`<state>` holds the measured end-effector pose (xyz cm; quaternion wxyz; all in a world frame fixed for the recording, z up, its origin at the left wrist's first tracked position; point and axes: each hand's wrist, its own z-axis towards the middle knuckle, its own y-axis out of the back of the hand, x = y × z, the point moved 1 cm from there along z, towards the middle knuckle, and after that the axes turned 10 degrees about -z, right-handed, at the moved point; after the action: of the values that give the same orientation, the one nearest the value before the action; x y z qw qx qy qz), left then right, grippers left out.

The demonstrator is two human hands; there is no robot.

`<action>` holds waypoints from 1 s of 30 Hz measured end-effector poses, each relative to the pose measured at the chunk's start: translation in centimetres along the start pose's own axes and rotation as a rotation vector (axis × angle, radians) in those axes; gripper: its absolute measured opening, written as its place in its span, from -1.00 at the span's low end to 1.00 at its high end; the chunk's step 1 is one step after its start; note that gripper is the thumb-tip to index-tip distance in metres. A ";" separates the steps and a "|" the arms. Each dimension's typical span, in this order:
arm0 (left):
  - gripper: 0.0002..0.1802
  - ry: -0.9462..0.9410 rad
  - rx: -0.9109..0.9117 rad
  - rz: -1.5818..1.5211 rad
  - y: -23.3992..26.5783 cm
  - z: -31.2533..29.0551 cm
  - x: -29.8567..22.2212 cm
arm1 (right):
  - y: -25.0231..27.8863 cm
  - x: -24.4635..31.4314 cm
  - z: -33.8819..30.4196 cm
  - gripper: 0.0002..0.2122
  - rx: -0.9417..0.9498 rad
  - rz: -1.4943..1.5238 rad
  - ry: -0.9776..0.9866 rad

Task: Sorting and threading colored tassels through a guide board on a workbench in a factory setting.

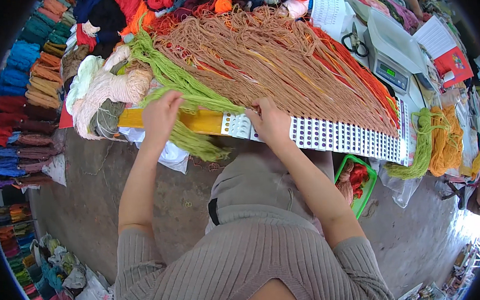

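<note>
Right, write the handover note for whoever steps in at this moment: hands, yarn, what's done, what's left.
Left hand: gripping the light green yarn bundle at the table edge.
Right hand: resting on the white hole-punched strip, at the ends of the tan yarn.
Done: tan and orange strands lie fanned across to the strip.
Left: the green bundle is still bunched, and part hangs over the edge.
Scale stands behind on the right.

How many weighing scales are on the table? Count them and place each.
1. A white digital scale stands at the table's far right, beyond the tan yarn, beside the black scissors. Yarn piles could hide others.
</note>
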<state>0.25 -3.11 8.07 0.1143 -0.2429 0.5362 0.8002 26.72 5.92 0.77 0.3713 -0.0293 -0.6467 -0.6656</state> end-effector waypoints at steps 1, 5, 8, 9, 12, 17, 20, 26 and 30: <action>-0.77 -0.001 0.000 0.001 -0.1 0.6 0.4 | -0.1 0.1 0.0 -0.80 -0.002 0.001 0.000; -0.67 0.024 0.041 -0.064 -2.3 1.1 -1.2 | 0.0 0.9 0.0 -0.66 -0.024 -0.067 0.073; -0.68 0.015 0.243 -0.194 -5.1 0.5 -4.5 | 0.8 1.8 -0.2 -0.55 0.049 -0.160 0.081; -0.71 0.072 0.321 -0.230 -5.5 0.6 -5.2 | 0.7 1.7 -0.2 -0.55 0.050 -0.166 0.082; -0.72 0.007 0.297 -0.284 -7.2 0.4 -3.5 | 0.8 2.9 -0.1 -0.50 0.064 -0.155 0.084; -0.74 -0.017 0.308 -0.401 -7.9 0.3 -4.5 | 0.2 3.4 0.3 -0.58 -0.017 -0.202 0.121; -0.75 -0.017 0.331 -0.357 -8.0 -0.1 -5.1 | 0.4 2.8 -0.1 -0.64 -0.041 -0.201 0.126; -0.83 -0.126 0.292 -0.134 -7.8 -0.4 -4.7 | -0.1 2.1 -0.2 -0.60 0.026 -0.180 0.077; -0.84 -0.188 0.266 -0.067 -7.1 -1.1 -4.3 | -0.2 1.5 -0.5 -0.60 -0.013 -0.134 0.089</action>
<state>7.37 -0.98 4.27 0.2215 -0.1675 0.6162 0.7370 25.74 4.80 1.32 0.3543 0.0412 -0.6259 -0.6936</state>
